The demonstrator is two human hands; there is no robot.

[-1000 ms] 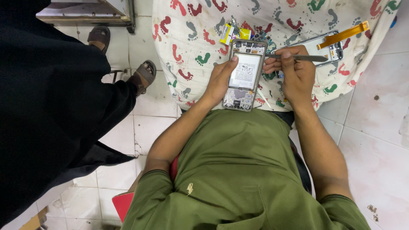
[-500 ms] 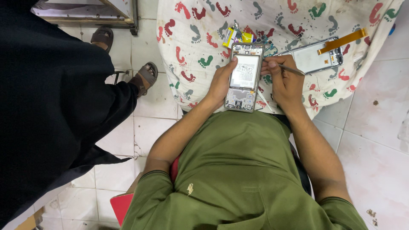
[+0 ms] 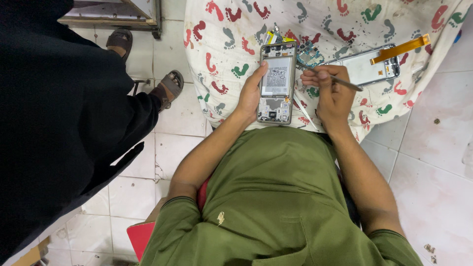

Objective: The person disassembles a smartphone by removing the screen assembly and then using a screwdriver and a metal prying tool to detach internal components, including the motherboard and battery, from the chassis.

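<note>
My left hand (image 3: 250, 94) grips an opened smartphone (image 3: 277, 83) by its left edge, back cover off, with the white battery and circuit boards showing. It is held over a white cloth (image 3: 231, 44) printed with coloured footprints. My right hand (image 3: 331, 93) pinches a thin metal tool (image 3: 340, 80), the tip pointing at the phone's upper right edge. Beyond the right hand lies a detached phone panel (image 3: 367, 66) with an orange flex ribbon (image 3: 400, 48). Small green circuit parts (image 3: 309, 53) lie beside the phone's top.
A person in black clothing (image 3: 59, 123) stands at the left, with sandalled feet (image 3: 165, 88) on the white tiled floor (image 3: 433, 162). A metal frame (image 3: 118, 17) sits at the top left. A red object (image 3: 140, 236) pokes out under my left arm.
The view has shifted slightly. My right hand has drawn the tool's tip in toward the phone's upper right edge. The left hand keeps its hold on the phone.
</note>
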